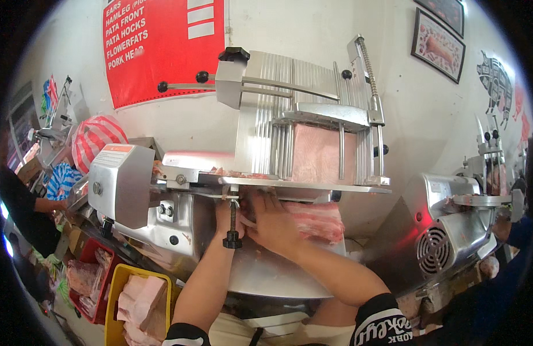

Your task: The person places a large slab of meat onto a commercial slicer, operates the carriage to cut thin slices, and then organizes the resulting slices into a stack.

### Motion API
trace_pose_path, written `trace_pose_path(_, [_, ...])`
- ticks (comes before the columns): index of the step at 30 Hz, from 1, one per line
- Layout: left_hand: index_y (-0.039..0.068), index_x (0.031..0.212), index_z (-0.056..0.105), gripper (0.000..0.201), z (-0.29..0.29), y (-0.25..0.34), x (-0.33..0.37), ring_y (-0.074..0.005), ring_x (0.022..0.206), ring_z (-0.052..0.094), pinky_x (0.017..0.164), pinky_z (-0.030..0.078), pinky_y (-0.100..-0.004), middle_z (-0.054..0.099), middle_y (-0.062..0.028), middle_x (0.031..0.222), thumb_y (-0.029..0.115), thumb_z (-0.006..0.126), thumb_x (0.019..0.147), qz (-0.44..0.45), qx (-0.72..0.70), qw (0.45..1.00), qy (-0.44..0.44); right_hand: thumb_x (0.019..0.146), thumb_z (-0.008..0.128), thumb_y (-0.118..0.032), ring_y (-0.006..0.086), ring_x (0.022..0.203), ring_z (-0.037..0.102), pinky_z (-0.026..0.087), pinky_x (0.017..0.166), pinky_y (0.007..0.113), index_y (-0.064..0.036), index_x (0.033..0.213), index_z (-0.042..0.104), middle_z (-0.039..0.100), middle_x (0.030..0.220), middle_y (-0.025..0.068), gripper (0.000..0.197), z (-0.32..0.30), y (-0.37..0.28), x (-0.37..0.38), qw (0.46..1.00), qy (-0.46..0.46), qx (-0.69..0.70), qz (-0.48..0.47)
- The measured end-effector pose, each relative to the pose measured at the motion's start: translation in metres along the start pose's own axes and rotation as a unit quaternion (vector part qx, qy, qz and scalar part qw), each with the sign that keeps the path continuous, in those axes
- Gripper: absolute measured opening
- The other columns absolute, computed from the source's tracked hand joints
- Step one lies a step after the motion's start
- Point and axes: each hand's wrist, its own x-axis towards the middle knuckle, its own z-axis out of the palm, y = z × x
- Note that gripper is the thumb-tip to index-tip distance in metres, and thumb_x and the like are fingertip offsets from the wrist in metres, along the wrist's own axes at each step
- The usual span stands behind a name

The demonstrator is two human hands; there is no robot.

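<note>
My right hand (270, 221) reaches under the front edge of a metal meat slicer (304, 190), beside a stack of sliced pork (315, 222) on the tray. Its fingers look stretched out, their tips in the shadow below the plate. Close by, my left hand (224, 210) is at the left end of the same gap, behind a threaded knob bolt (233, 222). The slicer and bolt hide most of its fingers. Above, a pale pork slab (318, 153) rests on the ribbed carriage, beneath a metal pusher (324, 115).
Lower left stand a yellow crate (113, 300) and a red crate (107, 271), both holding meat. A second slicer (451, 213) stands at the right, with part of a person beyond it. Another person's dark sleeve (24, 207) shows at the far left, near striped bags (99, 141).
</note>
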Motion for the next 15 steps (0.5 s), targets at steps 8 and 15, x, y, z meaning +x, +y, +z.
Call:
trace_pose_path(8, [0.005,0.123,0.058,0.028,0.017,0.004,-0.016,-0.0225,0.107,0.061,0.092,0.05,-0.0352,0.064,-0.0095,0.115,0.023,0.053,0.103,0.026,0.094,0.995,-0.007,0.08,0.071,-0.026,0.0389,0.127,0.052,0.043,0.106,0.048,0.007,0.145,0.033,0.053,0.135,0.0279,0.082,0.015,0.003,0.003,0.998,0.047,-0.03,-0.004])
trace_pose_path(15, [0.004,0.119,0.058,0.025,0.031,0.01,-0.019,-0.0208,0.096,0.063,0.081,0.054,-0.0335,0.064,-0.0079,0.105,0.023,0.051,0.104,0.003,0.074,0.997,0.013,0.087,0.055,-0.016,0.0345,0.11,0.064,0.045,0.104,0.05,0.0043,0.135,0.049,0.068,0.113,0.022,0.053,0.021,0.003,-0.002,0.99,0.05,-0.125,-0.041])
